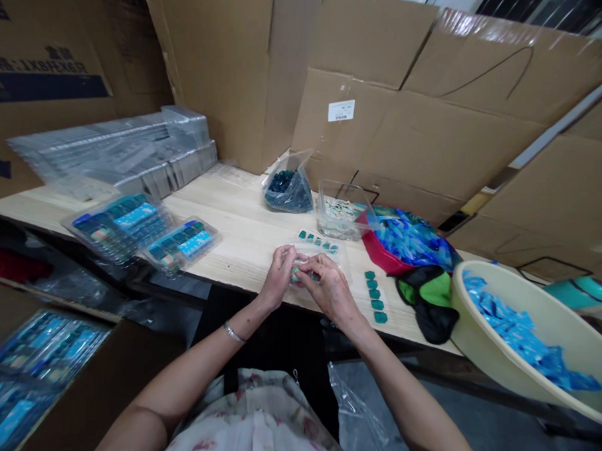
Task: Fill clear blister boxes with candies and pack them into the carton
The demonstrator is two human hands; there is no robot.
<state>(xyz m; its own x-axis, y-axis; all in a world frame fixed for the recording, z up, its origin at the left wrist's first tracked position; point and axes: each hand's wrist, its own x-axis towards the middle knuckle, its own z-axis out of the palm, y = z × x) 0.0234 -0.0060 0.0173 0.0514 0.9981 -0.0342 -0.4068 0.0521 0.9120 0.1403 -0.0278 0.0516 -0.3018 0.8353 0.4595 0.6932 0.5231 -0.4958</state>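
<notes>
My left hand (pixel 277 280) and my right hand (pixel 329 287) meet over the table's front edge, fingers pinched together. Between them is a small green-and-pale piece (pixel 296 274), mostly covered by the fingers, so its kind does not show. Just beyond the hands, a short row of small dark green pieces (pixel 317 241) lies on the table beside clear plastic. To the right of my right hand, several green squarish pieces (pixel 374 294) form a line running toward me.
Clear packs (pixel 182 244) with blue labels and stacked clear plastic cases (pixel 128 153) stand left. Behind are a bag of dark pieces (pixel 288 191) and a clear box (pixel 343 217). A red basin (pixel 382 252), black-green cloth (pixel 429 303) and cream basin (pixel 465 325) are right; an open carton (pixel 103 387) is lower left.
</notes>
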